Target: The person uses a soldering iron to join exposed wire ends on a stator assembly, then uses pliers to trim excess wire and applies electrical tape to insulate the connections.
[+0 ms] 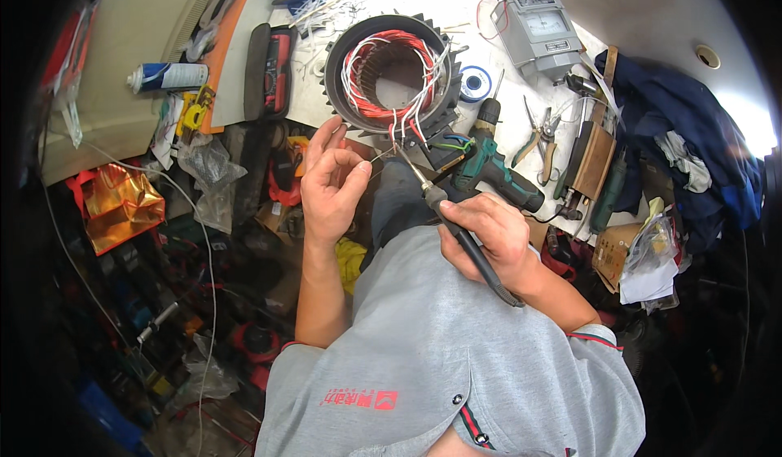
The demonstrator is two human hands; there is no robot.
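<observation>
A dark finned motor stator (332, 72) stands on the bench in front of me, with red-and-white sleeved windings (356, 103) round its inside. White-sleeved leads (419, 107) come out over its near rim. My right hand (491, 233) grips a soldering iron (434, 195) by its black handle, the tip up at the lead ends. Thumb and forefinger of my left hand (332, 188) pinch a thin wire that looks like solder (381, 157), its end close to the iron's tip. Whether tip and wire touch is too small to tell.
Right of the stator lie a wire spool (475, 84), a teal cordless drill (498, 172), pliers (529, 143) and a grey analog meter (538, 25). Dark blue clothing (676, 123) hangs at far right. Leftward are a cased red multimeter (277, 70) and a spray can (167, 77).
</observation>
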